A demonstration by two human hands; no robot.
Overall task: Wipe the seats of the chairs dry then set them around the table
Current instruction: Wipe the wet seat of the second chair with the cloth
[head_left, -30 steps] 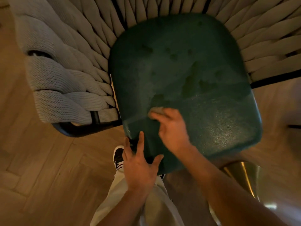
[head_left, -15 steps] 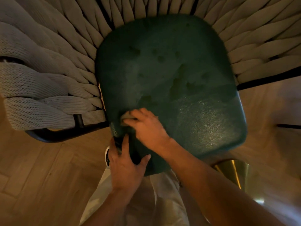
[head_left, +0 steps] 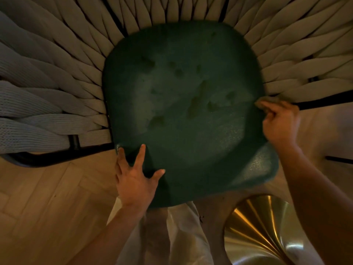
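Wiping step: my right hand (head_left: 279, 123) is pinching a small tan cloth (head_left: 267, 101) at the dark green padded chair seat (head_left: 183, 115) right edge; left hand (head_left: 136, 178) is bracing, fingers spread. Damp central patches are needing the next pass.

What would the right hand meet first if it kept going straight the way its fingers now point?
Probably the woven rope backrest just beyond the green seat cushion's right edge, where the right hand holds a cloth; depth is unclear.

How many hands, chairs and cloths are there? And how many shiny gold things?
Hands: 2, left hand and right hand
Chairs: 1, chair
Cloths: 1, cloth
Shiny gold things: 1, gold base
Total: 5
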